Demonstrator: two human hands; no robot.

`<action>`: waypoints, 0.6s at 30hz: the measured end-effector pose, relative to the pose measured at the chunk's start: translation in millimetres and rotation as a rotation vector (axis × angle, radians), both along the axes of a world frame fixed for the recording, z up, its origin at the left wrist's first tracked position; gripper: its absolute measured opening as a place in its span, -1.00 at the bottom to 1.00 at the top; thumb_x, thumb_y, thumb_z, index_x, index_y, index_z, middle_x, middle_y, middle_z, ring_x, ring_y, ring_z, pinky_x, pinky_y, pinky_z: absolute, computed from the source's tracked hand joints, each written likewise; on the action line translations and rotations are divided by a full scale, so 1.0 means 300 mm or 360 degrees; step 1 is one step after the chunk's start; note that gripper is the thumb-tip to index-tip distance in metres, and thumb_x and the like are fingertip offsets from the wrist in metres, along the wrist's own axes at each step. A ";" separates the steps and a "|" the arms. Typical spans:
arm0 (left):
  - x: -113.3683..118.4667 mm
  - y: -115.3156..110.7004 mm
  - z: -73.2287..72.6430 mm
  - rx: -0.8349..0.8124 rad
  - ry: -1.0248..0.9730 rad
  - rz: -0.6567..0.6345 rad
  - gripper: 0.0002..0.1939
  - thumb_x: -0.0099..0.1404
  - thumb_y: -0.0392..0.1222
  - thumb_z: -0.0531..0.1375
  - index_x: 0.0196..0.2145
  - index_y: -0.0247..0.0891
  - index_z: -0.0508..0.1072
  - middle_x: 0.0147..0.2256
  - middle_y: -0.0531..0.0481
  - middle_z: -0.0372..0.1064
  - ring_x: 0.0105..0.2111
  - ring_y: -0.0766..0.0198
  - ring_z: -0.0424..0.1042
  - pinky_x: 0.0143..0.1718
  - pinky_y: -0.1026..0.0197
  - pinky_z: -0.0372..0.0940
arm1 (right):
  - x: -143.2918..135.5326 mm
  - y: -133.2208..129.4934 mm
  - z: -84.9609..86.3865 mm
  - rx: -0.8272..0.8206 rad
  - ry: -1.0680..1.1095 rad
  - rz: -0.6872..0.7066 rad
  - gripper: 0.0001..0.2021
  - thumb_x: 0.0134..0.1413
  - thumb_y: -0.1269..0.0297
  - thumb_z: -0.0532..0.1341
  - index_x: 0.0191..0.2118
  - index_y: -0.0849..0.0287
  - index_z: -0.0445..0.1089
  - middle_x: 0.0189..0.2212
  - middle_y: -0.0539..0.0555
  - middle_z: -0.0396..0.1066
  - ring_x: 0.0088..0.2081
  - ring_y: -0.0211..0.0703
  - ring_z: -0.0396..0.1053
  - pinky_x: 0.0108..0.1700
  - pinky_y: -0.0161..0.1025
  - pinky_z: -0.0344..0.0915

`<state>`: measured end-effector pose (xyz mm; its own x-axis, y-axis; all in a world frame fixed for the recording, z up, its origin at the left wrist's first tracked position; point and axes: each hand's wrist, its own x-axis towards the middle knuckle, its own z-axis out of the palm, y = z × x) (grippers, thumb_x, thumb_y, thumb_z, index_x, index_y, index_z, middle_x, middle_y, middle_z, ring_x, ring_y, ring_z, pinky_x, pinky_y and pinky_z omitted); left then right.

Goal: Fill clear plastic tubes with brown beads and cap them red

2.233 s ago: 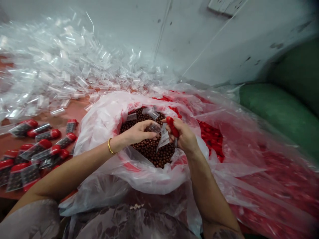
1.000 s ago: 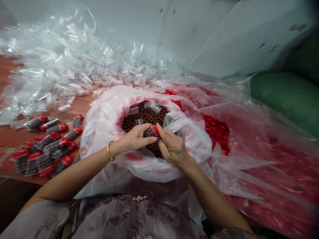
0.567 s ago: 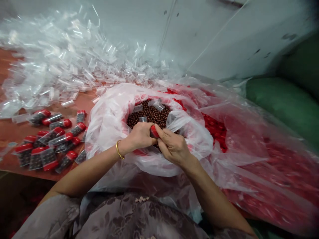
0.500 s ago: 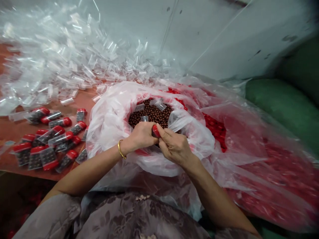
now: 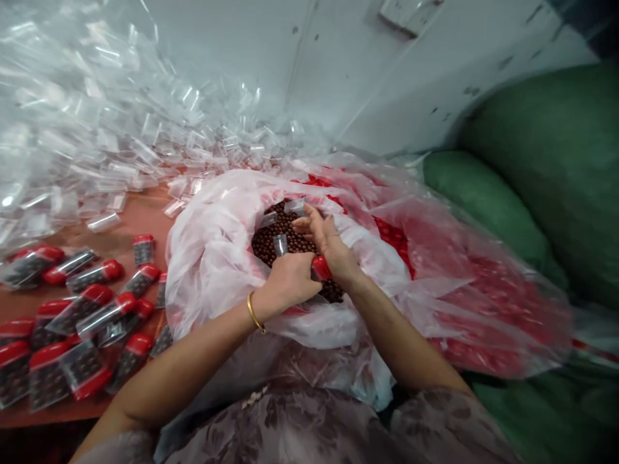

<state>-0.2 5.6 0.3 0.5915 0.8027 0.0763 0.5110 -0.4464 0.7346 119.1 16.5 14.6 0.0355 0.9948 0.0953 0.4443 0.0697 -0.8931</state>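
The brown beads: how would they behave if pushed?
The brown beads look round and loosely heaped, so they would probably roll and shift apart. Their glossy highlights suggest a smooth, perhaps slippery surface. Each looks small beside the left hand, so one alone is likely light.

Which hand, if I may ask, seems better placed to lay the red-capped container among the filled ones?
Probably the left hand: it holds the red-capped container and is nearer the filled containers. The right hand looks open.
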 end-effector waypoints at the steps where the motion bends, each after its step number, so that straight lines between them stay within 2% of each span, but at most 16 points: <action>1: 0.000 0.001 -0.003 0.0013 0.0033 -0.0028 -0.75 0.06 -0.24 0.14 -0.30 -0.31 0.52 -0.37 -0.15 0.53 -0.37 0.08 0.50 -0.34 0.16 0.33 | -0.002 0.005 -0.010 -0.0096 -0.0011 0.0049 -0.33 0.28 -0.16 -0.32 0.32 0.02 0.09 0.03 0.09 0.40 0.10 -0.18 0.34 0.22 -0.11 0.20; 4: 0.003 0.000 -0.013 0.0049 0.0157 -0.0130 -0.74 0.06 -0.28 0.15 -0.29 -0.35 0.54 -0.36 -0.21 0.54 -0.35 0.04 0.52 -0.32 0.15 0.35 | 0.009 -0.003 -0.037 -0.0152 -0.0151 0.0171 -0.34 0.31 -0.11 -0.31 0.38 0.09 -0.05 0.23 0.16 0.24 0.26 -0.14 0.18 0.33 0.01 0.01; 7: 0.005 -0.004 -0.021 0.0157 0.0225 -0.0161 -0.73 0.10 -0.30 0.14 -0.26 -0.36 0.56 -0.30 -0.24 0.55 -0.29 0.03 0.54 -0.28 0.14 0.36 | 0.021 -0.034 -0.040 0.0073 -0.0472 0.0266 -0.31 0.30 -0.14 -0.25 0.37 0.19 -0.04 0.34 0.22 0.05 0.35 -0.04 0.02 0.36 0.10 -0.09; 10: 0.000 -0.007 -0.018 0.0292 0.0255 -0.0138 -0.76 0.14 -0.26 0.14 -0.28 -0.34 0.56 -0.30 -0.22 0.56 -0.28 0.04 0.54 -0.28 0.16 0.35 | 0.013 -0.059 -0.021 0.0309 -0.0638 0.0228 -0.32 0.29 -0.16 -0.22 0.35 0.15 0.02 0.33 0.19 0.07 0.35 -0.03 0.00 0.36 0.11 -0.11; 13: -0.002 -0.014 -0.006 0.0385 0.0165 -0.0019 -0.85 0.10 -0.22 0.19 -0.39 -0.29 0.53 -0.41 -0.12 0.54 -0.39 0.13 0.51 -0.36 0.22 0.29 | -0.004 -0.057 0.000 0.0410 -0.0293 0.0183 -0.31 0.30 -0.16 -0.31 0.31 0.14 0.11 0.26 0.14 0.21 0.29 -0.11 0.13 0.33 -0.02 0.03; 16: 0.014 -0.035 0.012 0.0444 0.0009 0.0160 -0.91 0.05 -0.21 0.24 -0.45 -0.26 0.46 -0.49 -0.02 0.48 -0.47 0.22 0.45 -0.41 0.26 0.24 | -0.013 -0.042 0.018 0.0231 0.0235 0.0136 -0.20 0.29 -0.08 -0.50 0.21 0.19 0.27 0.10 0.15 0.40 0.11 -0.11 0.36 0.14 -0.07 0.29; 18: 0.023 -0.054 0.028 0.0431 -0.0131 0.0265 -0.86 0.05 -0.15 0.26 -0.49 -0.25 0.39 -0.52 0.03 0.44 -0.50 0.28 0.41 -0.41 0.28 0.23 | 0.003 -0.044 0.038 0.0135 0.0413 0.0080 -0.20 0.30 -0.05 -0.49 0.11 0.21 0.37 0.01 0.16 0.47 -0.01 -0.10 0.44 0.00 -0.09 0.37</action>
